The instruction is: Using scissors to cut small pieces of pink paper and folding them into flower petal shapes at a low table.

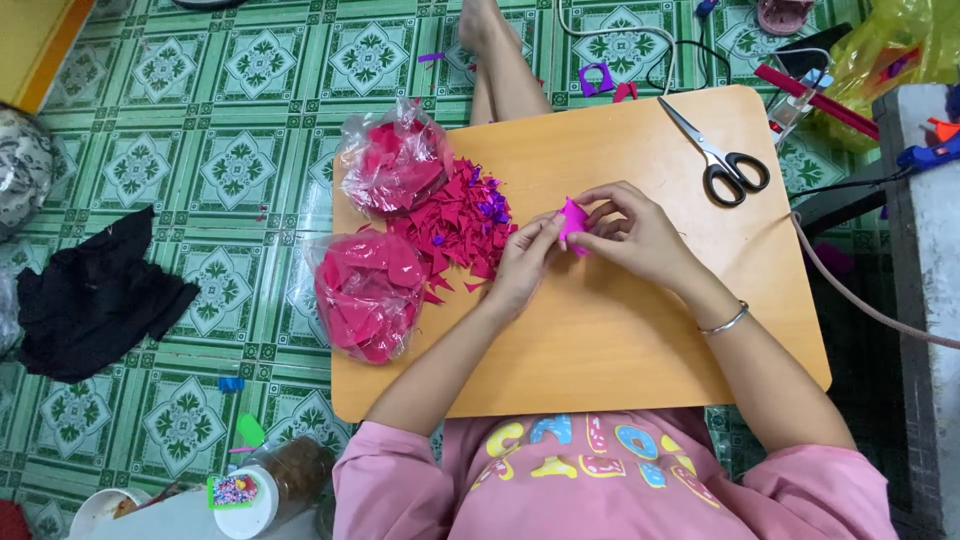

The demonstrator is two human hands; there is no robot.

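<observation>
Both hands met mid-board on the wooden lap table (620, 350). My left hand (522, 262) and right hand (635, 232) pinched one small pink paper piece (573, 222) between them, fingertips pressed together on it from both sides. The piece sat just right of the scrap pile, above the board's middle. Its exact shape was hard to make out, as my fingers covered most of it.

Packages: two clear plastic bags of pink petals at the board's left edge. The upper bag (392, 160) was knotted at the top and crumpled. The lower bag (368, 295) was rounder and overhung the edge. Between them and my left hand lay a loose pile of pink cut scraps (455, 225) with a few purple bits on top.

Scissors (722, 158) with black handles lay at the top right of the board, well apart from my hands, blades together.

Off-board: a yellow plastic bag (890, 45) was cut off at the top right corner, contents unclear. A clear jar (268, 485) with a white lid lay at bottom left on the green tiled floor (180, 160), with a small colourful label-like square against it, detail too small to tell. A black cloth (95, 295) lay on the left.
</observation>
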